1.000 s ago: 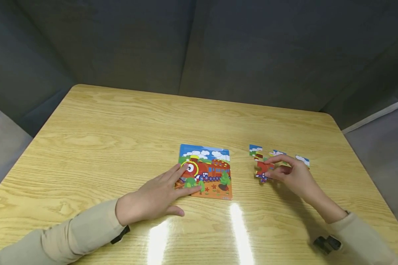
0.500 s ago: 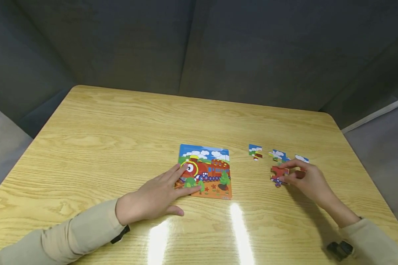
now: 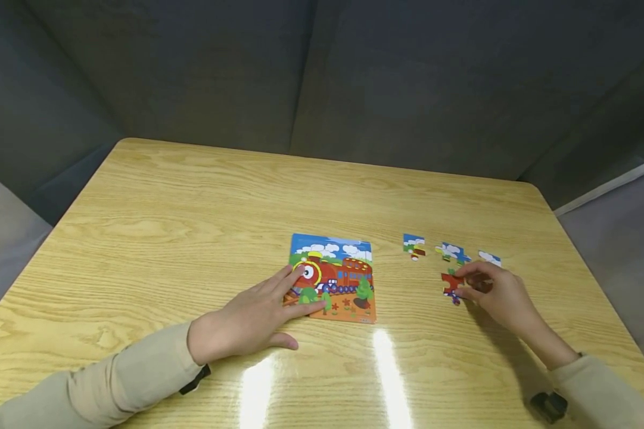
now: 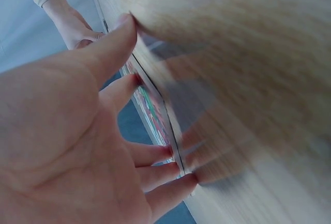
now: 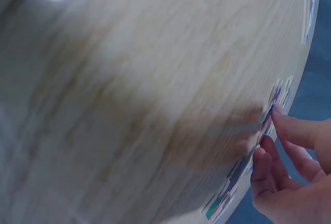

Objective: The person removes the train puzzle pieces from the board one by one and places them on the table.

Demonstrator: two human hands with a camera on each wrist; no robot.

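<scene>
My left hand (image 3: 252, 319) lies with spread fingers on the left side of a square train picture puzzle (image 3: 348, 283). In the left wrist view, the fingertips of the left hand (image 4: 103, 146) meet the puzzle's edge. Further right, my right hand (image 3: 504, 295) pinches a red puzzle piece (image 3: 450, 283) with blue at its bottom, between thumb and fingers. That piece is low over the table or on it. Just behind it lies a cloud puzzle piece (image 3: 452, 250). In the right wrist view the right hand (image 5: 289, 167) shows several fingers curled beside the pieces.
A sky-and-cloud corner piece (image 3: 413, 243) lies right of the puzzle. Another cloud piece (image 3: 490, 258) lies beyond the right hand, partly covered. The wooden table (image 3: 204, 214) ends at dark fabric panels (image 3: 407, 89) along the back.
My right hand has carried the red piece to the right, from below the corner piece to below the middle cloud piece, then shifted only slightly. My left hand has stayed put.
</scene>
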